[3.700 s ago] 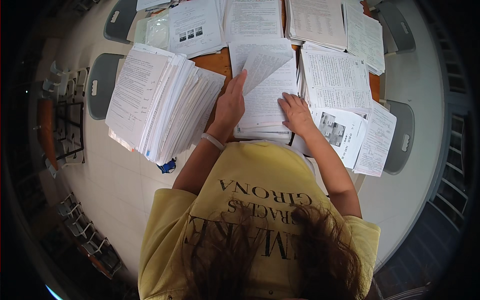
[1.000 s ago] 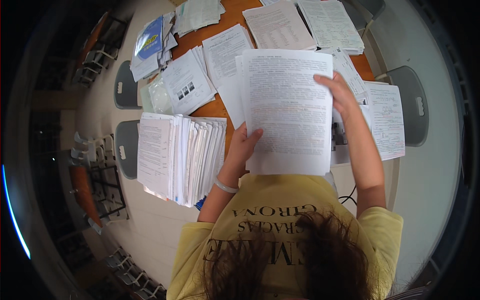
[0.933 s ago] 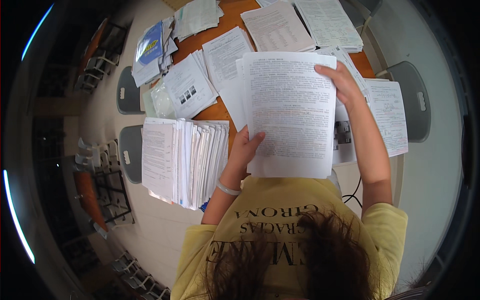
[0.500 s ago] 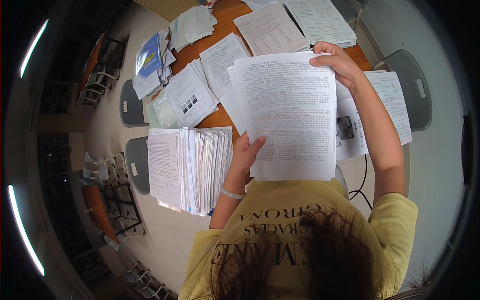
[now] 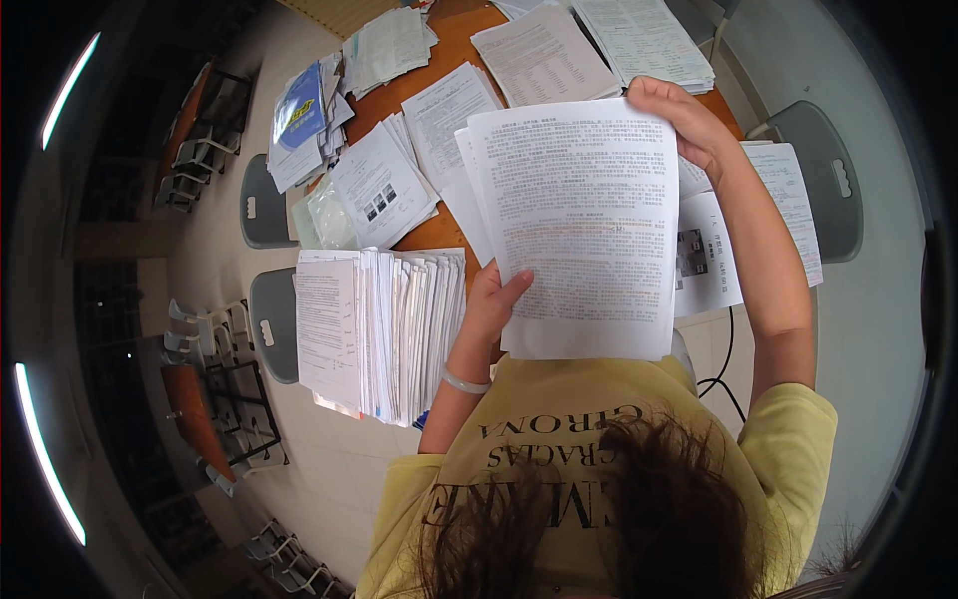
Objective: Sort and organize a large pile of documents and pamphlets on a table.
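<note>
A printed sheet of paper (image 5: 589, 230) is held upright in front of me, with more sheets showing behind its left edge. My left hand (image 5: 496, 299) grips its lower left side, thumb on the front and fingers hidden behind. At the top right corner my right hand (image 5: 684, 115) is closed on the paper's edge. A thick stack of papers (image 5: 384, 334) stands left of my left hand, its many sheet edges facing me. Just beyond the held sheets lie a page with small dark pictures (image 5: 377, 195) and another printed stack (image 5: 449, 120).
The brown table (image 5: 454, 40) also bears a blue-covered booklet (image 5: 304, 115), a pile of papers (image 5: 389, 45), and printed stacks (image 5: 544, 55) at the far side. Papers (image 5: 788, 200) lie right of my forearm. Grey chairs (image 5: 269, 205) flank the table; a black cable (image 5: 726, 369) hangs at right.
My right hand's fingers have shifted at the top right corner, with less of the thumb showing on the front. The sheet has barely moved; my left hand keeps its grip.
</note>
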`<action>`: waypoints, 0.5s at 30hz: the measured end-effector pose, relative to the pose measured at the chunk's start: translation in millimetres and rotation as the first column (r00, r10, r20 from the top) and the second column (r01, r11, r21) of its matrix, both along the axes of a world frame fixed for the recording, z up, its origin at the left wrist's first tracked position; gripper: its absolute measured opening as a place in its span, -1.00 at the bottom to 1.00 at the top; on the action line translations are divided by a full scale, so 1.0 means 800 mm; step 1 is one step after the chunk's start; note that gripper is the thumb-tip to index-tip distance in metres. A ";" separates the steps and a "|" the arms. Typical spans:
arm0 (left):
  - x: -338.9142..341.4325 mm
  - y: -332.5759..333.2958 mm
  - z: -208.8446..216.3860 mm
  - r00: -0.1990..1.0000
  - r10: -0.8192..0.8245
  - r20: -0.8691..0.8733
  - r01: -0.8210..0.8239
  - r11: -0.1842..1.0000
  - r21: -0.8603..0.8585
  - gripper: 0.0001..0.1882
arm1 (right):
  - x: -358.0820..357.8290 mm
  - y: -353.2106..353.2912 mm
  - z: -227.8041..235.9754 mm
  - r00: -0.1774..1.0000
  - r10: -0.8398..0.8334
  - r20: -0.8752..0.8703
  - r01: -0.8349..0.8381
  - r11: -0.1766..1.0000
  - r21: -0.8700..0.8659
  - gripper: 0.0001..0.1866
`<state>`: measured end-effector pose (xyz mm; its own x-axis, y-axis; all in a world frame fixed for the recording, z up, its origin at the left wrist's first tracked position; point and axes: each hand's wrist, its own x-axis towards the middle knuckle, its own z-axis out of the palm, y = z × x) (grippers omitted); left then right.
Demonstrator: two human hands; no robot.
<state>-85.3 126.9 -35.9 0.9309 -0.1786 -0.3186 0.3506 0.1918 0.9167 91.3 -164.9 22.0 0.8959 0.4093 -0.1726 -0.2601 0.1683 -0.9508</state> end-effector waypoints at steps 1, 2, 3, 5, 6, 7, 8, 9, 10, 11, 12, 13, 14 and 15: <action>0.000 0.000 0.001 1.000 0.006 -0.019 -0.007 1.000 -0.001 -0.72 | 0.001 0.001 0.003 0.998 -0.016 -0.059 0.022 0.995 0.101 -0.86; 0.000 0.000 0.001 1.000 0.006 -0.019 -0.006 1.000 -0.002 -0.72 | 0.001 0.001 0.004 0.998 -0.016 -0.059 0.022 0.995 0.101 -0.86; 0.000 0.000 0.002 1.000 0.000 -0.021 0.000 1.000 -0.013 -0.72 | 0.001 0.000 0.004 0.996 -0.001 -0.084 0.019 0.978 0.206 -0.84; 0.000 0.000 0.004 1.000 -0.005 -0.023 0.004 1.000 -0.024 -0.72 | 0.000 0.002 0.005 0.994 0.018 -0.108 0.017 0.951 0.309 -0.80; -0.001 -0.002 0.006 1.000 0.008 -0.030 -0.008 1.000 -0.007 -0.72 | -0.003 0.004 0.004 0.997 -0.003 -0.071 0.015 0.986 0.165 -0.80; -0.001 -0.002 0.008 0.999 0.021 -0.036 -0.021 1.000 0.010 -0.72 | -0.005 0.006 0.004 0.999 -0.018 -0.031 0.019 1.000 0.017 -0.80; -0.001 -0.002 0.008 0.999 0.021 -0.036 -0.021 1.000 0.009 -0.72 | -0.008 0.009 0.005 0.999 -0.018 -0.031 0.019 1.000 0.016 -0.80; -0.001 -0.001 0.008 0.999 0.002 -0.039 -0.002 1.000 0.005 -0.72 | -0.011 0.013 0.006 0.999 -0.027 -0.018 0.027 0.999 -0.020 -0.82; -0.001 -0.001 0.008 0.999 -0.016 -0.042 0.016 1.000 0.001 -0.72 | -0.012 0.015 0.006 0.999 -0.036 -0.005 0.036 0.998 -0.057 -0.84; 0.000 0.000 0.008 0.999 -0.017 -0.042 0.017 1.000 0.001 -0.72 | -0.010 0.014 0.003 0.999 -0.037 -0.005 0.037 0.998 -0.056 -0.84; 0.000 0.000 0.007 0.999 -0.025 -0.045 0.025 1.000 0.001 -0.72 | -0.004 0.011 -0.003 1.000 0.009 0.009 -0.008 0.998 -0.063 -0.87; 0.000 0.001 0.006 0.998 -0.034 -0.048 0.034 0.999 0.002 -0.72 | 0.000 0.008 -0.009 0.998 0.055 0.022 -0.053 0.996 -0.070 -0.90; 0.000 0.001 0.006 0.998 -0.033 -0.047 0.033 0.999 0.001 -0.72 | 0.003 0.006 -0.012 0.998 0.055 0.022 -0.054 0.996 -0.071 -0.90; 0.000 0.000 0.006 0.998 -0.029 -0.055 0.029 1.000 -0.001 -0.72 | 0.006 0.004 -0.014 0.998 0.054 0.031 -0.052 0.996 -0.069 -0.92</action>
<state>-85.3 127.1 -31.0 0.9066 -0.2051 -0.3689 0.4055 0.1809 0.8960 95.9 -161.4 10.4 0.8788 0.4448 -0.1726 -0.2355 0.0898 -0.9677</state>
